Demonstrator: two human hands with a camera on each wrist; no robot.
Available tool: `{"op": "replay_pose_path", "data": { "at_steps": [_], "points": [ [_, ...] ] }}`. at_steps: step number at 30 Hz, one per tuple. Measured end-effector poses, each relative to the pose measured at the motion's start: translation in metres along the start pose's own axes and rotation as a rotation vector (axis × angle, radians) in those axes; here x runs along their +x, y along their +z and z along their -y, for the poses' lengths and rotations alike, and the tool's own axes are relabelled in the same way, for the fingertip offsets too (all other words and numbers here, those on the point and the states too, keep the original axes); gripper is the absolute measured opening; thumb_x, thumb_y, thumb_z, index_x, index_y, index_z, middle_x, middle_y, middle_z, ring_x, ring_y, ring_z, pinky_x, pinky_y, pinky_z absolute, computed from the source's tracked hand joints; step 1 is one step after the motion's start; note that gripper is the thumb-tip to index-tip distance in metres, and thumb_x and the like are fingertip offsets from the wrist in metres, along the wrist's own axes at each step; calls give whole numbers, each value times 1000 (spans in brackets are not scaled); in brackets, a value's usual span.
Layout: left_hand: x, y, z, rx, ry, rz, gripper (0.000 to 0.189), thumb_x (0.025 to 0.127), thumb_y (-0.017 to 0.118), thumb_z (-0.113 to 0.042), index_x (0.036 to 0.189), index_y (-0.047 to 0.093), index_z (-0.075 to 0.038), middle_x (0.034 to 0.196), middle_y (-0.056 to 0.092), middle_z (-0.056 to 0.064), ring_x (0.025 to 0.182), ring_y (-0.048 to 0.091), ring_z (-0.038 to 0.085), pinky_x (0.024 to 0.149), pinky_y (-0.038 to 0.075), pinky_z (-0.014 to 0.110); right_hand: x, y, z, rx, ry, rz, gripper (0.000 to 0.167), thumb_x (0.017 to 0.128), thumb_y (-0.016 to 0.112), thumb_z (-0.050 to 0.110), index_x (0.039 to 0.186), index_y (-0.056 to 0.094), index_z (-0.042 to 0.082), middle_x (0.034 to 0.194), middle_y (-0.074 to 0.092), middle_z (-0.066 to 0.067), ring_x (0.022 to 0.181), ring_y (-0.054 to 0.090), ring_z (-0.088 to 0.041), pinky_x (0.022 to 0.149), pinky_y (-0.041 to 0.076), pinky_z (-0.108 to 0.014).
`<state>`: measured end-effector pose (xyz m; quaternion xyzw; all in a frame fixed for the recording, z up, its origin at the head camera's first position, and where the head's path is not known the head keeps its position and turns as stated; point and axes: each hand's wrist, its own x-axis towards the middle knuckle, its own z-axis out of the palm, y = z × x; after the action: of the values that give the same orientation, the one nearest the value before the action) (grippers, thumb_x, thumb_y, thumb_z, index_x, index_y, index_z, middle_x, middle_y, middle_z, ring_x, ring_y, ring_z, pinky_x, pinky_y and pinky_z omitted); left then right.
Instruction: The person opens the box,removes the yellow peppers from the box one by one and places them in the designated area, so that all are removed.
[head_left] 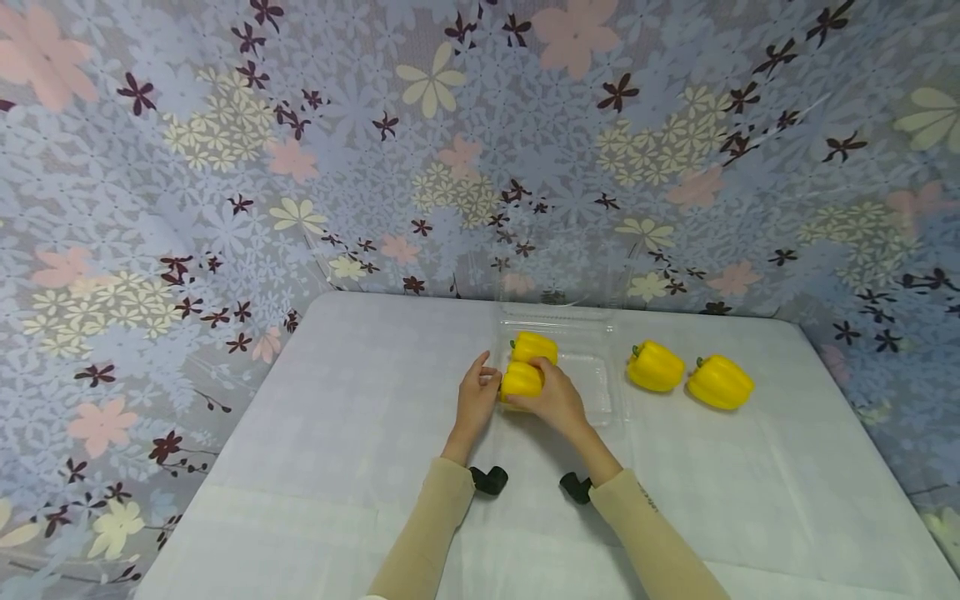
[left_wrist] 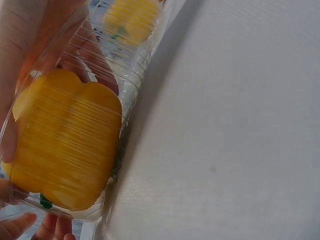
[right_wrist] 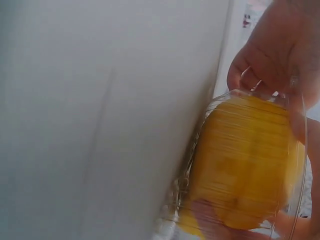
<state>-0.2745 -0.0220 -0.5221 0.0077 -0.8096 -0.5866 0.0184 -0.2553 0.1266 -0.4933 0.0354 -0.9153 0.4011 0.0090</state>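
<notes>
A yellow bell pepper [head_left: 522, 381] sits in the front left part of a clear plastic container [head_left: 600, 392], held by my right hand [head_left: 561, 402], thumb in front and fingers over its far side. Behind it in the container lies a second yellow bell pepper [head_left: 537, 345]. My left hand [head_left: 474, 402] is at the container's left wall, its fingers loosely extended close to the held pepper; whether they touch the wall cannot be told. Through the ribbed plastic, the left wrist view shows the held pepper [left_wrist: 70, 142] with its green stem low down, and the right wrist view shows its yellow side [right_wrist: 245, 165].
Two more yellow bell peppers, one [head_left: 656, 367] nearer the container and one [head_left: 720, 382] farther right, lie on the white-covered table [head_left: 337, 417]. The container's clear lid [head_left: 555, 287] stands raised at the back, before a flowered curtain-like backdrop [head_left: 360, 183].
</notes>
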Motion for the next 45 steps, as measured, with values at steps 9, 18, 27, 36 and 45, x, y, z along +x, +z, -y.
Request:
{"op": "replay_pose_path", "data": {
  "at_steps": [9, 18, 27, 36, 45],
  "points": [
    [0, 3, 0, 3, -9, 2, 48, 95, 53, -15, 142, 44, -8, 113, 63, 17, 98, 61, 28, 82, 52, 38, -1, -3, -3, 35, 24, -48, 76, 71, 81, 40, 130, 50, 5, 126, 60, -19, 104, 59, -32, 83, 47, -47],
    [-2, 3, 1, 26, -2, 8, 48, 96, 53, -17, 142, 43, -7, 113, 62, 16, 97, 60, 27, 80, 50, 37, -4, -19, -8, 89, 30, -53, 74, 72, 81, 37, 131, 49, 6, 129, 58, -20, 111, 58, -33, 91, 46, -49],
    [-1, 1, 2, 20, 1, -6, 48, 94, 55, -16, 140, 46, -7, 111, 64, 16, 95, 60, 26, 80, 49, 36, -9, -56, -21, 114, 51, -18, 74, 76, 78, 37, 135, 45, 6, 132, 54, -24, 117, 54, -39, 96, 46, -52],
    [-3, 0, 0, 9, -22, -3, 48, 94, 54, -16, 141, 45, -8, 112, 63, 15, 96, 59, 25, 80, 48, 33, -24, -103, -44, 99, 86, -84, 76, 79, 77, 34, 138, 40, 3, 130, 51, -28, 114, 52, -40, 94, 45, -52],
    [-2, -1, -1, 10, -21, -2, 48, 95, 54, -16, 141, 44, -8, 112, 64, 15, 96, 58, 25, 82, 48, 35, -49, -144, -65, 38, 141, -186, 77, 83, 73, 35, 140, 37, -1, 132, 47, -34, 112, 49, -44, 91, 43, -55]
  ]
}}
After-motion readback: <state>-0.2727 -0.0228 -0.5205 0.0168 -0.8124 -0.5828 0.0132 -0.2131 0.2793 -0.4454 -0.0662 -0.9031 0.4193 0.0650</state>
